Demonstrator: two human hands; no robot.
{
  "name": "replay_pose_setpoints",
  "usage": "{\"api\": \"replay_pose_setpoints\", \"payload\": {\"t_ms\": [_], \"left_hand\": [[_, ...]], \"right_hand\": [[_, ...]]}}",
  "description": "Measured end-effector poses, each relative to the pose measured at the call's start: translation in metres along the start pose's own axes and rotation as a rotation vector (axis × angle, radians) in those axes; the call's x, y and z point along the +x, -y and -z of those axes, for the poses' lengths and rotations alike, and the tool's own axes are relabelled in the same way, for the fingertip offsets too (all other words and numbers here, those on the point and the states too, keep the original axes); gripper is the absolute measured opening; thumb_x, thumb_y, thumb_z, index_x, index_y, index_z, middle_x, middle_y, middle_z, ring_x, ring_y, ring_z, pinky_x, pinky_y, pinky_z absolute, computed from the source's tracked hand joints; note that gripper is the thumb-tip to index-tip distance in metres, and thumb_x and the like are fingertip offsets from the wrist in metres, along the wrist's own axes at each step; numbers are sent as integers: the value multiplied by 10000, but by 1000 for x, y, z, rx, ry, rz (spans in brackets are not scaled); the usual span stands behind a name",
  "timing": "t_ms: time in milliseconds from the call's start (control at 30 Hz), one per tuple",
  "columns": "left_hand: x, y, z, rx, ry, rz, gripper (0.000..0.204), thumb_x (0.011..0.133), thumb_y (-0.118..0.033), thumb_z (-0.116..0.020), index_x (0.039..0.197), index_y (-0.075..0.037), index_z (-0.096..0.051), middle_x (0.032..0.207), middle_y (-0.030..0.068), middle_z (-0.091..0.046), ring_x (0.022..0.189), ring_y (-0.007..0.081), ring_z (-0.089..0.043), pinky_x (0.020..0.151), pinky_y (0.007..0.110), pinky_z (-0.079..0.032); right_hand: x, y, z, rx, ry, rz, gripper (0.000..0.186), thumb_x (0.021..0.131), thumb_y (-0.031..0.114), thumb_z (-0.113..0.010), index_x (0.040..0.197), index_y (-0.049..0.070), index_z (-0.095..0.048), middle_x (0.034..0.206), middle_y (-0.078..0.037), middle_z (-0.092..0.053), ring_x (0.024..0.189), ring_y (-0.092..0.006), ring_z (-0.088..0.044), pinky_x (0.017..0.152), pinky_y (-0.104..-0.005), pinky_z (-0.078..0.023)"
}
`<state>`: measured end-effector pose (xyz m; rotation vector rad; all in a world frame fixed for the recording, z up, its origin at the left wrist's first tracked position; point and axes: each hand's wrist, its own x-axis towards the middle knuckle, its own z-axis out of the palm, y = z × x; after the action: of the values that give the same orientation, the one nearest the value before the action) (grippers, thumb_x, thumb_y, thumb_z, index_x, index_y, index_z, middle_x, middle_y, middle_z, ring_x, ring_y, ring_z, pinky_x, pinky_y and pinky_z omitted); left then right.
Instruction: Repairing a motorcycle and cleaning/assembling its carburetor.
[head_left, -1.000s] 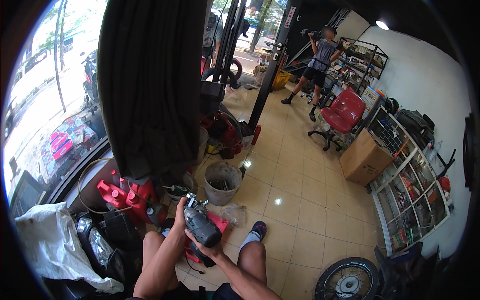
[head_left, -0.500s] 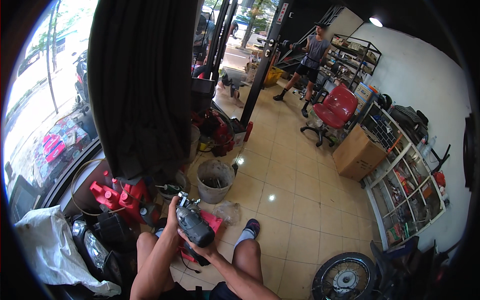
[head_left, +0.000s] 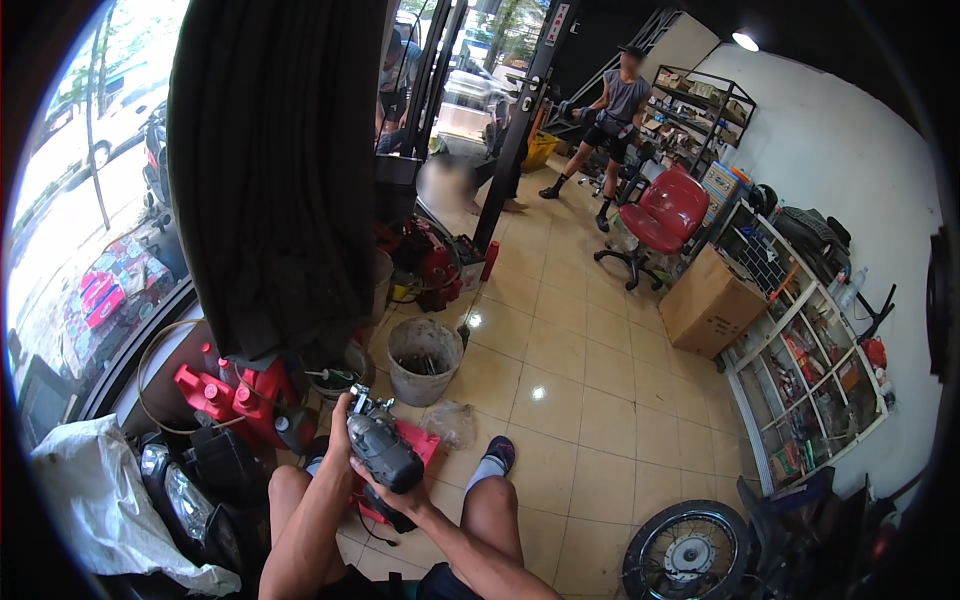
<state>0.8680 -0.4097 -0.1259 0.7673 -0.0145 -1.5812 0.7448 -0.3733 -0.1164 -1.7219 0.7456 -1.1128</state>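
Observation:
Between my knees I hold a dark grey, rounded power-tool-like device (head_left: 388, 455) with silver metal parts at its far end; its exact kind I cannot make out. My left hand (head_left: 343, 440) lies along its left side, with the fingers up by the metal end. My right hand (head_left: 412, 502) is closed around it from below, near its rear, with the fingers mostly hidden. Just under the hands a black, rounded part shows, and I cannot tell whether it belongs to the device. Beneath, a bright red sheet or bag (head_left: 418, 440) lies on the floor.
A dirty bucket (head_left: 425, 385) stands ahead, beside a clear plastic bag (head_left: 448, 425). Red jugs (head_left: 255, 405) are at left, near a dark curtain (head_left: 275, 180). A wheel (head_left: 655, 535) lies at right. Farther off are a cardboard box (head_left: 712, 300), a red chair (head_left: 665, 212) and a standing person (head_left: 620, 100) holding a dumbbell.
My hands keep the device in nearly the same place. The view has shifted slightly. The standing person's dumbbell is lower, and people and vehicles outside the doorway have moved.

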Motion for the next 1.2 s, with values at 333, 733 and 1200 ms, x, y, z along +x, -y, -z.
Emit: {"api": "replay_pose_setpoints", "payload": {"t_ms": [333, 733, 1200], "left_hand": [[34, 5, 28, 32, -53, -88, 503, 804, -554, -476, 753, -70, -603, 601, 70, -602, 477, 201, -558, 444, 297, -466], [12, 0, 8, 69, -34, 10, 507, 801, -551, -468, 752, -66, -604, 602, 73, -600, 481, 208, -560, 450, 312, -470], [12, 1, 7, 43, -40, -26, 492, 809, -540, -471, 735, -69, -594, 591, 72, -594, 471, 206, -552, 444, 308, -466]], "right_hand": [[-2, -19, -6, 31, -21, -16, 286, 774, 249, -721, 900, 20, -605, 799, -68, -647, 706, -167, -615, 671, -300, -486], [-2, -6, -2, 16, -31, -34, 285, 780, 249, -715, 904, 16, -606, 806, -67, -647, 712, -170, -613, 670, -305, -484], [1, -1, -2, 10, -18, 8, 295, 786, 253, -709, 925, 16, -601, 817, -71, -644, 729, -174, -614, 676, -306, -485]]}}
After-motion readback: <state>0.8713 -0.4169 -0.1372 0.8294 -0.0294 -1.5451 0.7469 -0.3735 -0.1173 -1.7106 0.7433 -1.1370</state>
